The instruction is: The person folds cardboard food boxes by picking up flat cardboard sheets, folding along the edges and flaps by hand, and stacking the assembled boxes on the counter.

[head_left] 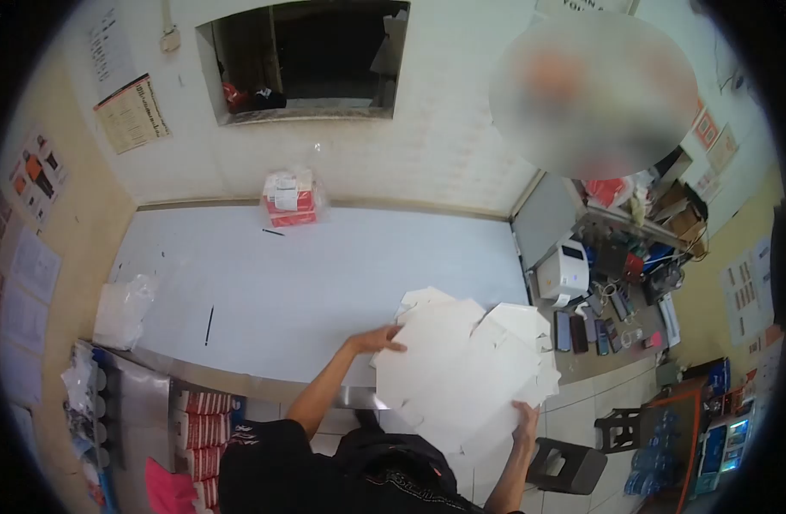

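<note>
A large white sheet of card [444, 368] with notched edges is held up over the front right edge of the light grey table [239, 300]. More white cut pieces [520, 330] lie beneath it and to its right. My left hand [380, 339] grips the sheet's left edge, the thumb over the top. At its lower right edge, my right hand [525, 420] holds the sheet with the fingers partly hidden under it. How many sheets are between my hands cannot be told.
Red and white packs in plastic [290, 199] sit at the table's back. A clear plastic bag [124, 310] is at the left, with two dark pens nearby. Right stand a white printer [565, 272] and several phones [579, 332]. A dark stool [567, 466] stands at lower right.
</note>
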Action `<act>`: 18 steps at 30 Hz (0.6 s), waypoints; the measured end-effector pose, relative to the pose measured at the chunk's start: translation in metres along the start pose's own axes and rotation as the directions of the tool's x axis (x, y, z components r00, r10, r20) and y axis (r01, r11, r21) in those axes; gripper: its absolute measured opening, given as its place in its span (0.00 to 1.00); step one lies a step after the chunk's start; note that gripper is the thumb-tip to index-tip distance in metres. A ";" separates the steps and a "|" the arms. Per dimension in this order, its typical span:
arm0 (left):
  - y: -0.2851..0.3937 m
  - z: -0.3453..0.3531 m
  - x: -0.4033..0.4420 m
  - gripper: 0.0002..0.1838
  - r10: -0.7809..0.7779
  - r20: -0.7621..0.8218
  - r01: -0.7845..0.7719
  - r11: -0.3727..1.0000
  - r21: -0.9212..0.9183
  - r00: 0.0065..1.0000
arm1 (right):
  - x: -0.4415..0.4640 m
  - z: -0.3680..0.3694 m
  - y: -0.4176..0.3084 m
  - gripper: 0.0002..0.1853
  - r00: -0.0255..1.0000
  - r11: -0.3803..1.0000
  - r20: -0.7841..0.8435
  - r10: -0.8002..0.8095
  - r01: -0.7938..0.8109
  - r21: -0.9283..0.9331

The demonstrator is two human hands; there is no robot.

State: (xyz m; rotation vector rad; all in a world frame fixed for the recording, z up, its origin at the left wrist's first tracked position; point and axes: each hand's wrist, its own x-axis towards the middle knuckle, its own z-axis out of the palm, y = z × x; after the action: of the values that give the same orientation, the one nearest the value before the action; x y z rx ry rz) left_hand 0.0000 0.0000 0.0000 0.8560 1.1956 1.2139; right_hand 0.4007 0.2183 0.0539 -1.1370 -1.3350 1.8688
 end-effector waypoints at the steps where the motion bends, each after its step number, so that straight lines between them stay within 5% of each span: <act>1: -0.003 0.021 0.019 0.45 -0.040 0.088 0.051 0.990 -0.133 0.995 | 0.007 -0.027 -0.008 0.28 1.000 0.999 0.004 -0.003 0.003 -0.048; 2: 0.000 0.049 0.031 0.45 -0.056 0.094 0.072 0.982 -0.176 0.994 | 0.016 -0.045 -0.022 0.24 1.000 0.996 0.001 -0.005 0.005 -0.093; 3: 0.008 0.029 -0.072 0.45 -0.169 0.054 0.174 0.978 -0.114 0.984 | -0.066 0.033 0.030 0.20 0.996 0.994 -0.020 0.089 -0.088 0.062; 4: -0.011 0.055 -0.086 0.46 -0.180 0.036 0.182 0.982 -0.057 0.983 | -0.089 0.012 0.057 0.18 0.993 0.993 0.025 0.114 -0.114 -0.020; 5: -0.028 0.079 -0.089 0.46 -0.171 0.021 0.170 0.985 0.005 0.985 | -0.103 -0.020 0.084 0.20 0.997 0.926 0.037 0.073 -0.054 -0.374; 6: -0.060 0.105 -0.085 0.46 -0.148 0.041 0.148 0.989 -0.005 0.988 | -0.145 0.006 0.056 0.22 0.998 0.853 -0.049 0.049 -0.068 -0.518; 7: -0.101 0.116 -0.086 0.47 -0.164 -0.025 0.166 0.979 0.123 0.986 | -0.169 0.013 0.075 0.22 0.997 0.854 -0.066 0.043 -0.071 -0.515; 8: -0.125 0.125 -0.094 0.47 -0.177 -0.086 0.193 0.949 0.250 0.980 | -0.194 0.014 0.100 0.26 0.990 0.944 -0.140 0.003 -0.049 -0.326; 10: -0.058 0.154 -0.130 0.46 -0.203 -0.124 0.233 0.919 0.317 0.971 | -0.249 0.011 0.120 0.32 0.962 1.000 -0.272 0.000 0.002 0.006; 11: -0.035 0.171 -0.145 0.46 -0.219 -0.179 0.273 0.882 0.384 0.959 | -0.267 0.015 0.123 0.32 0.921 0.990 -0.387 -0.035 -0.022 -0.140; 12: -0.081 0.175 -0.133 0.45 -0.031 -0.317 0.215 0.798 0.564 0.948 | -0.289 0.002 0.147 0.32 0.859 0.960 -0.508 -0.058 -0.092 -0.265; 14: -0.108 0.172 -0.126 0.48 -0.009 -0.193 0.134 0.753 0.644 0.981 | -0.308 -0.049 0.260 0.31 0.915 0.846 -0.310 -0.258 0.059 -0.529; 15: -0.124 0.173 -0.118 0.56 -0.141 -0.176 0.222 0.733 0.643 0.974 | -0.325 -0.014 0.228 0.30 0.852 0.938 -0.512 -0.110 -0.082 -0.338; 16: -0.122 0.190 -0.125 0.46 -0.015 -0.225 0.174 0.688 0.705 0.974 | -0.341 -0.001 0.202 0.30 0.914 0.984 -0.400 -0.069 -0.003 -0.178; 17: -0.093 0.206 -0.143 0.42 0.081 -0.187 0.061 0.758 0.649 0.979 | -0.349 -0.003 0.212 0.29 0.897 0.995 -0.435 -0.079 0.045 -0.088; 18: -0.132 0.189 -0.125 0.38 0.264 -0.190 -0.048 0.691 0.721 0.946 | -0.360 0.009 0.192 0.25 0.853 0.985 -0.496 -0.161 0.106 -0.136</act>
State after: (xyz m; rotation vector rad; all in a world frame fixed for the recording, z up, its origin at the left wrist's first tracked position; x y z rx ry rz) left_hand 0.2215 -0.1276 -0.0599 1.4165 1.9244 1.0158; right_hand 0.5690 -0.1478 -0.0143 -1.4257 -1.1743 1.2837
